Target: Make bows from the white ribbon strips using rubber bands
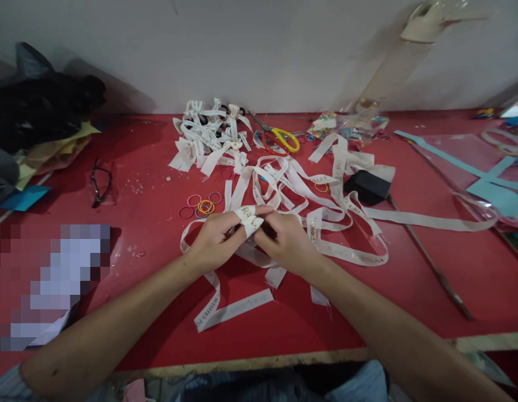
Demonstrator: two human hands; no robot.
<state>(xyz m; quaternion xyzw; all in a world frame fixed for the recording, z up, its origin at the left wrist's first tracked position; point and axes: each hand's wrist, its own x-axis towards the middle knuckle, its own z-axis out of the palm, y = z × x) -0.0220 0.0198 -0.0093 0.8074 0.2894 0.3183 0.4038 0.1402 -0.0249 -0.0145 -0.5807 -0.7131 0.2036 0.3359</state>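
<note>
Together, left hand (214,237) and right hand (290,240) pinch a printed ribbon (247,212) above tangled strips (354,254), elastic bands (207,213) and scissors (289,140) beyond.

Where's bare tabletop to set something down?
Right: red table beyond the thin stick. Front: between the ribbon end and wooden edge. Crowded: centre, ribbon around left hand and right hand; back, scissors.

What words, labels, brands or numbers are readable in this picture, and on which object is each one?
"WISHES": on the loose ribbon end at the front; the letters after it are unclear.
"R": gold, on the ribbon piece at the left hand; the rest is unclear.
Too small or blurred to read: the other print on the ribbon tangle and on the tied ribbons.
I can read no brand or number.
</note>
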